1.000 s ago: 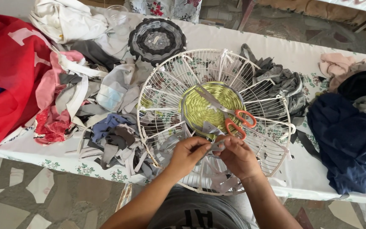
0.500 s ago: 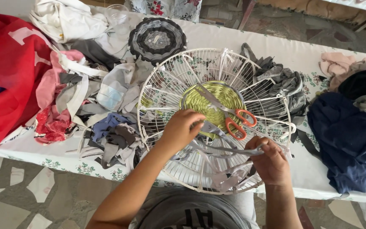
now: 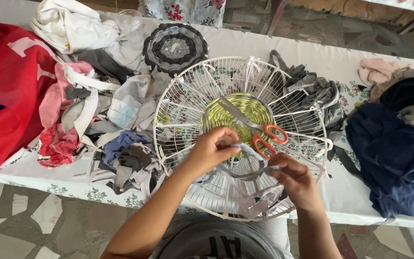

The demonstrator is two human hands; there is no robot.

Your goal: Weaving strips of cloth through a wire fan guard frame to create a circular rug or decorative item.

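Pinching a grey fabric strip (image 3: 245, 169), your left hand (image 3: 212, 149) and right hand (image 3: 297, 181) stretch it over the white wire fan guard (image 3: 178, 103), orange-handled scissors (image 3: 260, 130) at 12 o'clock.

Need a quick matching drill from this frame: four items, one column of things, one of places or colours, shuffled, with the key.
Things:
1. scissors
2. round woven mat
3. red garment
4. grey fabric strip

Places or colours:
A. stretched between the left hand and right hand
B. far left of the table
C. orange handles, lying on the white wire fan guard
D. grey and black rings, beyond the guard

Pairs: 1-C, 2-D, 3-B, 4-A
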